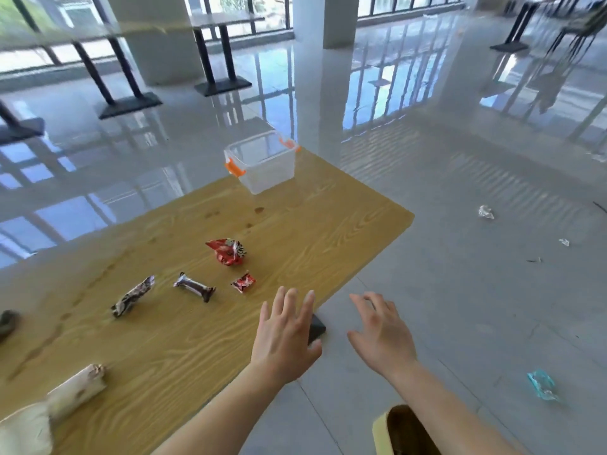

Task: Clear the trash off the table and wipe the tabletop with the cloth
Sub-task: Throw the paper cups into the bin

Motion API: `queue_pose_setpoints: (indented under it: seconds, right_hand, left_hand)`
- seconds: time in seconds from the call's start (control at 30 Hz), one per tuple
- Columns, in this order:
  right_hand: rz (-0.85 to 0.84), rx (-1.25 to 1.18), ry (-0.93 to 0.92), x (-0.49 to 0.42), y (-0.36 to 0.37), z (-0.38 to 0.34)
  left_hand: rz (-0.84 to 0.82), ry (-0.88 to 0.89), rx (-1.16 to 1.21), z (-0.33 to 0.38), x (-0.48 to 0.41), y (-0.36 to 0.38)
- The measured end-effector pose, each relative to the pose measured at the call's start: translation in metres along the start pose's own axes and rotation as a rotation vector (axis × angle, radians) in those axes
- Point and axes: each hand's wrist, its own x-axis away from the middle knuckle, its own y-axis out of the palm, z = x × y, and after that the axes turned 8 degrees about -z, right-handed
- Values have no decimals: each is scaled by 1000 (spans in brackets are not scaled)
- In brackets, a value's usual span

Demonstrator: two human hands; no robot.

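On the wooden table (295,244) lie a crumpled red wrapper (227,251), a small red wrapper (243,282), a dark bar wrapper (194,287) and a brown-and-white wrapper (133,296). A pale rolled cloth (77,390) rests at the near left edge. My left hand (284,336) hovers open over the table's near right edge, just short of the small red wrapper. My right hand (382,336) is open over the floor, off the table's side. Neither hand holds anything.
A clear plastic bin (262,162) with orange clips stands at the table's far corner. A dark object (7,323) lies at the left edge. Scraps of litter (486,212) and a teal wrapper (542,385) lie on the floor. A yellow-rimmed container (381,428) sits below my right arm.
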Motion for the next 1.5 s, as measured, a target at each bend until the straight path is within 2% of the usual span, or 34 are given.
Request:
queue_pose_setpoints:
  seconds: [0.23, 0.47, 0.63, 0.83, 1.03, 1.2, 1.5]
  right_hand:
    - [6, 17, -294, -36, -18, -93]
    - [-45, 54, -556, -52, -2, -193]
    - [-82, 72, -670, -56, 18, -257]
    - [-197, 81, -714, -58, 56, -329]
    - [-338, 94, -728, -51, 109, -387]
    - [-470, 223, -748, -44, 148, -422]
    - [-527, 417, -816, -56, 192, -451]
  left_hand:
    - [189, -227, 23, -69, 51, -36]
    - [248, -497, 32, -147, 121, -51]
    - [238, -638, 49, -199, 165, -53]
    - [212, -758, 122, -260, 212, -38]
    - [101, -874, 251, -315, 248, -4]
    - [0, -918, 353, -336, 255, 19]
    - [-23, -958, 530, -346, 239, 36]
